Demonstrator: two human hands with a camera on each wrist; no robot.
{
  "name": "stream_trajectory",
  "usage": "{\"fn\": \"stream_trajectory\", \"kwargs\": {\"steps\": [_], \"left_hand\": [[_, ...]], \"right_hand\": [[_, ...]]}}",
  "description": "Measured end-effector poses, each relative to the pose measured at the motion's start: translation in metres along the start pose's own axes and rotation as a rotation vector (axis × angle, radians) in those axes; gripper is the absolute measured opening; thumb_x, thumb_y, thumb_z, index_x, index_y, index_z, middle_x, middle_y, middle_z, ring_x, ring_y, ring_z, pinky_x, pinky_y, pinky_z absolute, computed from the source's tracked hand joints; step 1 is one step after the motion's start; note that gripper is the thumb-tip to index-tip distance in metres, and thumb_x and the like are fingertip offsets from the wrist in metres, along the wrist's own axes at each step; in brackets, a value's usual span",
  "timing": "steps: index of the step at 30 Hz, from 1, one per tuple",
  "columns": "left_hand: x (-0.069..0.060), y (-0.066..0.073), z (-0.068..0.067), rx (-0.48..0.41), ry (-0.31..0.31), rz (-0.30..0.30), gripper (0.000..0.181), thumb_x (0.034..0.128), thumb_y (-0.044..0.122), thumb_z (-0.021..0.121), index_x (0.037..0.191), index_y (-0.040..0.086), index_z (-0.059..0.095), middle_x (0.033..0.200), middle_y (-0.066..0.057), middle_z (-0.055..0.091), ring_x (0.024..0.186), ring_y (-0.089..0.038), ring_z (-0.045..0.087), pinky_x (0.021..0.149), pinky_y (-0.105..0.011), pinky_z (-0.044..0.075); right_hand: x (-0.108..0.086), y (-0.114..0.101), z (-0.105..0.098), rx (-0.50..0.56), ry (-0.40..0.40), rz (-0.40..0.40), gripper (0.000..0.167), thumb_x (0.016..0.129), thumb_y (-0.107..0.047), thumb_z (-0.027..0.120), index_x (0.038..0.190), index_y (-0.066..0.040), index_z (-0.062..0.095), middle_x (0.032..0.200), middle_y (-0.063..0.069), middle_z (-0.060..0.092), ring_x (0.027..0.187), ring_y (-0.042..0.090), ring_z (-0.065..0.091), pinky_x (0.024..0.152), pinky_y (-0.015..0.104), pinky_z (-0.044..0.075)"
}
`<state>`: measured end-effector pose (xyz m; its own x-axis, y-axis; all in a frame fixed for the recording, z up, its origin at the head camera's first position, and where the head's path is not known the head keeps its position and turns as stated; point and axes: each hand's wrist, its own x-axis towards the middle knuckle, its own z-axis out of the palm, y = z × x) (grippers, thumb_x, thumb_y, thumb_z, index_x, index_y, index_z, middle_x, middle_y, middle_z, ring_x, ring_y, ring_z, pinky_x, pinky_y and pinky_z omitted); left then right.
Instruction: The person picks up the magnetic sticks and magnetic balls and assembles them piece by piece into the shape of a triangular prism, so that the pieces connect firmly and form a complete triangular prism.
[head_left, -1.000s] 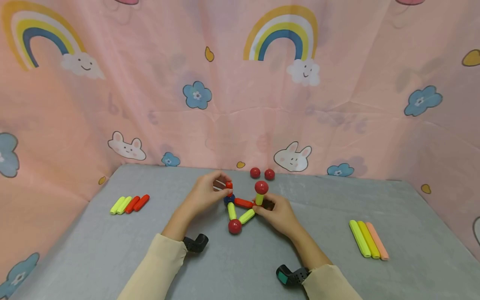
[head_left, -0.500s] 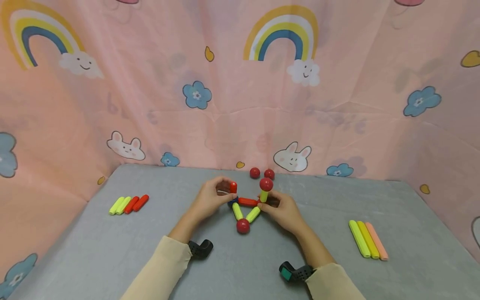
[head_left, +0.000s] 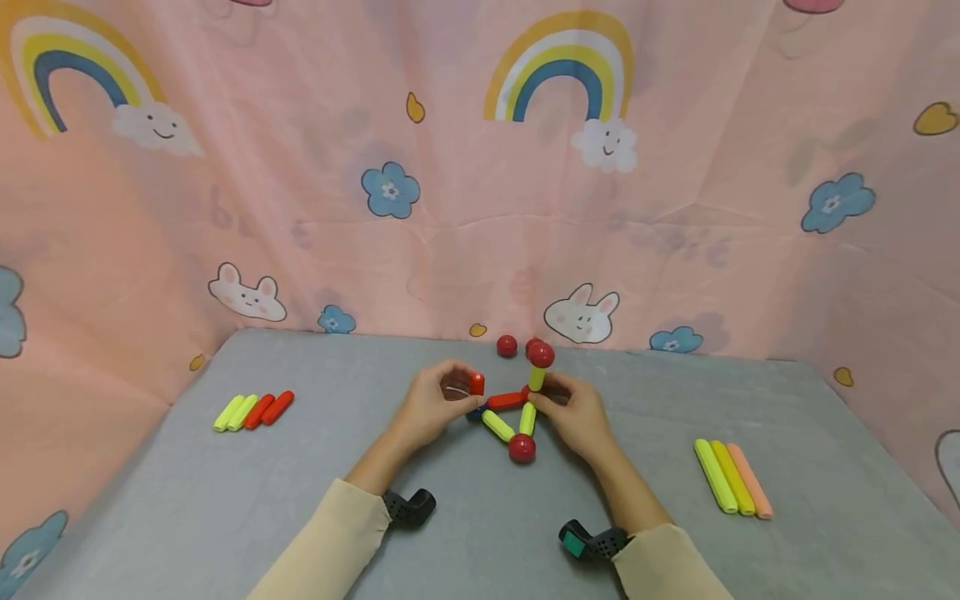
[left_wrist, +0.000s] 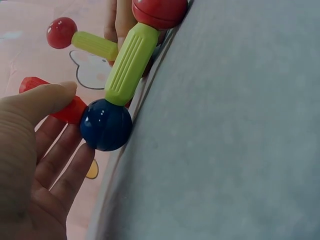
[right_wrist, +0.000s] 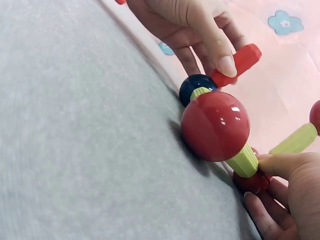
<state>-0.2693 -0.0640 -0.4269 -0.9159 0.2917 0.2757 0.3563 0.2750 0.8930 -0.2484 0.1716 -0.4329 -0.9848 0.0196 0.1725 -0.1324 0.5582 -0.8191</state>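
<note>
Here, on the worktop (head_left: 480, 542), we saw a rod-and-ball triangle (head_left: 498, 426), its front red ball (head_left: 522, 448) nearest; behind that, the grip of the left hand (head_left: 431, 404) pinched an upright red rod (head_left: 477, 384) at the blue ball (left_wrist: 106, 125), and that of the right hand (head_left: 581, 412) held the red corner ball (right_wrist: 251, 183). Two loose red balls (head_left: 507, 346) sat farther back.
</note>
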Motion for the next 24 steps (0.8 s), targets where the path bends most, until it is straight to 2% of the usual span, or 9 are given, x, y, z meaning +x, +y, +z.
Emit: {"fn": "stream_trajectory", "kwargs": {"steps": [5,10,13,15,17,19,22,24], "left_hand": [[-0.001,-0.006,0.004,-0.019,0.007,0.012,0.027,0.0836,0.007,0.081,0.108,0.008,0.069,0.103,-0.009,0.075,0.094,-0.019,0.073,0.083,-0.027,0.060],[-0.003,-0.011,0.003,0.006,-0.008,0.016,0.031,0.0816,0.006,0.082,0.110,0.007,0.070,0.105,-0.010,0.075,0.097,-0.023,0.073,0.086,-0.034,0.061],[-0.004,-0.012,0.002,0.010,-0.029,0.006,0.032,0.0817,0.007,0.082,0.111,0.006,0.070,0.106,-0.011,0.075,0.099,-0.025,0.073,0.088,-0.036,0.061],[-0.004,-0.013,0.002,-0.006,-0.034,0.004,0.032,0.0823,0.008,0.082,0.111,0.005,0.070,0.107,-0.013,0.075,0.100,-0.025,0.072,0.088,-0.035,0.061],[-0.004,-0.014,-0.001,-0.021,-0.033,0.005,0.035,0.0822,0.009,0.083,0.114,0.006,0.070,0.109,-0.012,0.074,0.101,-0.025,0.072,0.088,-0.035,0.061],[-0.005,-0.014,-0.003,-0.046,-0.030,0.008,0.040,0.0821,0.011,0.083,0.120,0.006,0.069,0.112,-0.012,0.074,0.103,-0.025,0.072,0.090,-0.035,0.060],[-0.005,-0.013,-0.004,-0.091,-0.026,0.007,0.047,0.0824,0.014,0.084,0.126,0.007,0.068,0.117,-0.011,0.073,0.106,-0.024,0.072,0.094,-0.034,0.059],[-0.005,-0.014,-0.003,-0.119,-0.024,0.010,0.048,0.0830,0.015,0.083,0.127,0.006,0.068,0.117,-0.011,0.073,0.106,-0.023,0.072,0.094,-0.032,0.059]], "right_hand": [[0.000,0.002,0.000,0.006,0.014,0.015,0.039,0.092,-0.016,0.073,0.128,-0.004,0.067,0.124,0.016,0.071,0.117,0.031,0.063,0.107,0.050,0.049],[0.000,0.000,0.001,-0.007,-0.002,0.003,0.037,0.093,-0.017,0.073,0.127,-0.006,0.068,0.123,0.014,0.072,0.116,0.030,0.064,0.106,0.050,0.051],[0.001,-0.001,-0.001,0.004,-0.041,0.009,0.036,0.095,-0.016,0.069,0.130,-0.005,0.066,0.126,0.016,0.070,0.116,0.031,0.064,0.104,0.049,0.052],[0.003,-0.001,-0.006,0.038,-0.103,0.017,0.038,0.099,-0.012,0.061,0.136,-0.002,0.061,0.131,0.019,0.067,0.118,0.032,0.063,0.101,0.046,0.055],[0.008,-0.003,-0.010,0.076,-0.166,0.029,0.040,0.102,-0.008,0.053,0.140,0.000,0.056,0.137,0.022,0.062,0.121,0.034,0.062,0.096,0.041,0.058],[0.014,-0.005,-0.016,0.072,-0.184,0.046,0.041,0.103,-0.007,0.049,0.142,0.001,0.053,0.139,0.024,0.059,0.119,0.036,0.063,0.090,0.036,0.060],[0.023,-0.008,-0.023,-0.011,-0.130,0.043,0.039,0.102,-0.011,0.053,0.140,0.000,0.055,0.138,0.024,0.060,0.119,0.038,0.063,0.088,0.037,0.061],[0.029,-0.009,-0.026,-0.092,-0.083,0.028,0.040,0.101,-0.014,0.057,0.139,-0.002,0.056,0.138,0.022,0.060,0.120,0.039,0.062,0.091,0.043,0.060]]}}
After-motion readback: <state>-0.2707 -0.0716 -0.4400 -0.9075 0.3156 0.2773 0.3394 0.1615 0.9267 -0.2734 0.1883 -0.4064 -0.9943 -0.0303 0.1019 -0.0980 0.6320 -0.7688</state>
